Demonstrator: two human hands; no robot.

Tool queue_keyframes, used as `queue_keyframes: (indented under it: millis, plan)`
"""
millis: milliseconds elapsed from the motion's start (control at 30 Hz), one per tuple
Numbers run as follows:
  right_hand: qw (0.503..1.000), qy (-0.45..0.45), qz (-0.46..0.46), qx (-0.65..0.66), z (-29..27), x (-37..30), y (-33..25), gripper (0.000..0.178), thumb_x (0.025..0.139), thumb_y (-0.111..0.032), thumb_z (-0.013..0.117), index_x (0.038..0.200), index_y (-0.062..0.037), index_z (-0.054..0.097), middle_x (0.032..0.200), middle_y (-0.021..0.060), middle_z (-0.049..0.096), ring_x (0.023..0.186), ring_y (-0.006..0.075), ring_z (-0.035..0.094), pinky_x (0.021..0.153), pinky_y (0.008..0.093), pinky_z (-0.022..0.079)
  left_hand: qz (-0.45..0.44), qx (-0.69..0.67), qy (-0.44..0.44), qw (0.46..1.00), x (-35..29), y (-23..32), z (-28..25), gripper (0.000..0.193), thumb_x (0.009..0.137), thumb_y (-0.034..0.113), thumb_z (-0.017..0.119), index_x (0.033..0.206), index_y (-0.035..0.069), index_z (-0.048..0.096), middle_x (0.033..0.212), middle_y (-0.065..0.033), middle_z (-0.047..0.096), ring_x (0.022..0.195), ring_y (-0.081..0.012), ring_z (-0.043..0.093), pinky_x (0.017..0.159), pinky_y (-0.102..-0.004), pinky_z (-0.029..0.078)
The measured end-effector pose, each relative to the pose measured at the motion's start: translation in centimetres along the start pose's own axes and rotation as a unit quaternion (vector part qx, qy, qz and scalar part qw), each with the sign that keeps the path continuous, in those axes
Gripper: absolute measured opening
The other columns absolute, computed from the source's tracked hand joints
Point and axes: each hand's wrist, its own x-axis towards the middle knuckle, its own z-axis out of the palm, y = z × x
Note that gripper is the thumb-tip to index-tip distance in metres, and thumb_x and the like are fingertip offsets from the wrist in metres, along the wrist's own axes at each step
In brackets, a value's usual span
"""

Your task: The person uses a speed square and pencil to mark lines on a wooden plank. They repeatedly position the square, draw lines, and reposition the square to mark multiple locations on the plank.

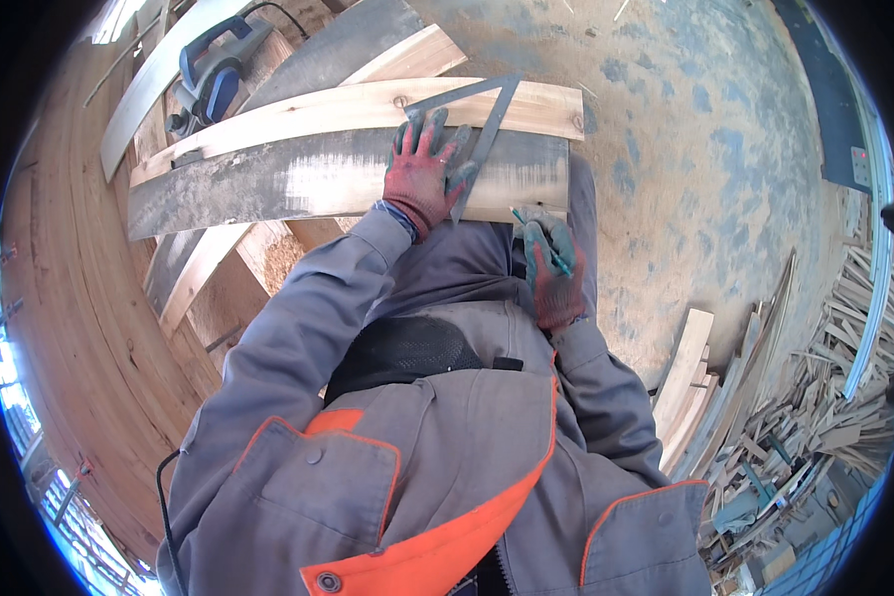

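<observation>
Left hand (425, 171) spread flat pinning square (477, 124) on plank (298, 179) at frame's upper centre, right hand (554, 268) pinching pencil (538, 238) just below plank's edge; square may slip, skewing the line.

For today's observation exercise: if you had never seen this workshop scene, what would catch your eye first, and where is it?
First, the left hand in a red glove, pressed flat on a metal triangular square lying across the weathered plank at top centre. Just right of it, the right hand in a teal glove holds a green pencil at the plank's near edge. A blue power saw sits at upper left, and a heap of wood offcuts fills the right side.
</observation>
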Motion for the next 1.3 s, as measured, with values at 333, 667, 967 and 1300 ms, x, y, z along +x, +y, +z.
queue_keyframes:
  millis: [333, 667, 967, 1300]
  plan:
    - [0.993, -0.09, 0.058, 0.051, 0.9, 0.8, -0.3, 0.022, 0.094, 0.003, 0.067, 0.115, 0.0037, 0.07, 0.103, 0.0119, 0.077, 0.095, 0.0191, 0.074, 0.083, 0.0302, 0.056, 0.058, 0.002, -0.012, 0.998, 0.9, -0.7, 0.5, 0.06, 0.093, 0.046, 0.067, 0.145, 0.018, 0.061, 0.16, -0.0159, 0.045, 0.153, -0.0406, 0.032, 0.126, -0.0588, 0.025]
    - [0.994, -0.099, 0.043, -0.005, 2.2, 1.2, 2.1, 0.02, 0.089, -0.007, 0.075, 0.108, -0.0013, 0.073, 0.096, 0.0155, 0.077, 0.086, 0.0299, 0.076, 0.076, 0.0364, 0.057, 0.052, 0.005, -0.003, 0.999, 0.8, -0.6, 0.8, 0.06, 0.091, 0.047, 0.068, 0.145, 0.019, 0.062, 0.159, -0.0151, 0.045, 0.151, -0.04, 0.034, 0.125, -0.0583, 0.026]
    - [0.992, -0.102, 0.012, -0.068, 2.1, 1.3, 2.1, 0.022, 0.086, -0.01, 0.079, 0.106, -0.0025, 0.073, 0.098, 0.0173, 0.076, 0.09, 0.0349, 0.075, 0.077, 0.0391, 0.058, 0.056, 0.014, 0.0, 0.998, 0.8, -0.7, 1.0, 0.06, 0.092, 0.047, 0.067, 0.147, 0.021, 0.06, 0.16, -0.0149, 0.045, 0.152, -0.0396, 0.034, 0.126, -0.0578, 0.024]
    - [0.984, -0.075, -0.026, -0.162, 2.9, 1.7, 1.2, 0.026, 0.084, -0.024, 0.08, 0.105, -0.0099, 0.074, 0.094, 0.0151, 0.075, 0.09, 0.0396, 0.072, 0.078, 0.0455, 0.059, 0.043, 0.033, 0.022, 0.998, 0.7, 1.1, 1.2, 0.056, 0.099, 0.048, 0.058, 0.148, 0.023, 0.059, 0.161, -0.0153, 0.045, 0.152, -0.0395, 0.034, 0.129, -0.0567, 0.016]
